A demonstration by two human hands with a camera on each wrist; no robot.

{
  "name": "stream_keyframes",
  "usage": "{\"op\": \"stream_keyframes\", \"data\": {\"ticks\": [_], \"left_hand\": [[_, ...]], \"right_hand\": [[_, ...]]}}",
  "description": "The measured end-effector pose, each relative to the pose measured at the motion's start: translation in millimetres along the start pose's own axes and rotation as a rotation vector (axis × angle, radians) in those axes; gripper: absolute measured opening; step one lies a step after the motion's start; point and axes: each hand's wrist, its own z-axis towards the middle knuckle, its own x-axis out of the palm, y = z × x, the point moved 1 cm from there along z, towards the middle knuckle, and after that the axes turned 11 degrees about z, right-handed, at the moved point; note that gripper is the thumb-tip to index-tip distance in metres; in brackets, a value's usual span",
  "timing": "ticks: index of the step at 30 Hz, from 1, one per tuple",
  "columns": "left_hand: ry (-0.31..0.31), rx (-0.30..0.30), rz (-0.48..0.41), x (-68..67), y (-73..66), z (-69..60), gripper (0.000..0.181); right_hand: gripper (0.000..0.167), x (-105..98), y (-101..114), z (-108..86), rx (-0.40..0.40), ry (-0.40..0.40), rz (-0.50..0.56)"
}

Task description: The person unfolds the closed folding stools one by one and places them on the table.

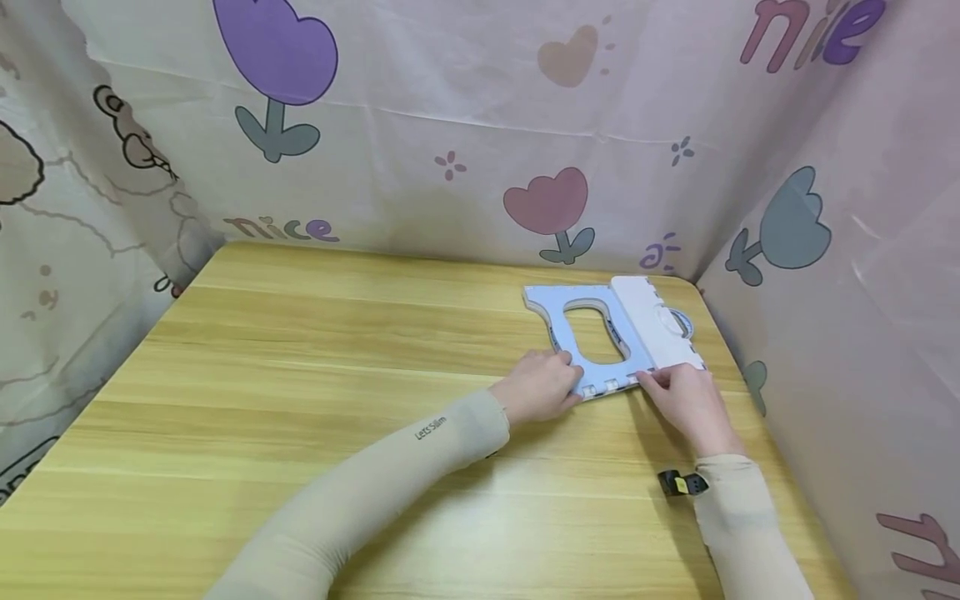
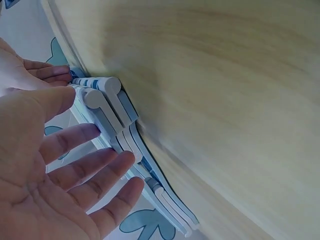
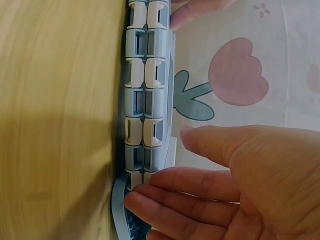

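A blue-and-white plastic folding step stool (image 1: 597,367) lies folded flat near the table's far right corner. Its oval opening shows the wood beneath, and a curved blue handle (image 1: 682,323) sticks out on the right. My left hand (image 1: 542,385) is at its near left corner; in the left wrist view, loosely spread fingers (image 2: 102,167) touch the stool's layered side (image 2: 132,142). At the near right end is my right hand (image 1: 690,404). In the right wrist view its nearly straight fingers (image 3: 185,200) touch the hinged edge (image 3: 145,102), with the thumb held apart from them.
The wood-grain table (image 1: 300,400) is bounded by printed curtains (image 1: 420,192) at the back and on both sides. The right curtain (image 1: 862,350) hangs close to the stool. A black strap with a buckle (image 1: 682,483) is on the right wrist.
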Motion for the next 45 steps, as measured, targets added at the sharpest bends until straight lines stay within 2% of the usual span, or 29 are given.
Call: {"op": "stream_keyframes", "data": {"ticks": [13, 19, 25, 38, 45], "left_hand": [[0.017, -0.026, -0.044, -8.8, 10.9, -8.6, 0.027], [0.038, -0.042, -0.034, -11.8, 15.3, -14.9, 0.028], [0.036, -0.058, -0.037, -10.5, 21.0, -21.5, 0.03], [0.009, -0.111, -0.123, -8.9, 37.3, -45.4, 0.03], [0.032, -0.155, -0.137, -9.1, 42.8, -56.4, 0.033]], "right_hand": [[0.034, 11, 17, 3.9, -0.08, -0.006, -0.004], [0.032, 17, 25, 4.2, -0.114, 0.001, 0.0], [0.031, 23, 35, 4.0, -0.129, 0.027, 0.008], [0.026, 38, 51, 4.4, -0.193, 0.051, 0.045], [0.024, 47, 61, 3.3, -0.246, 0.049, 0.052]]}}
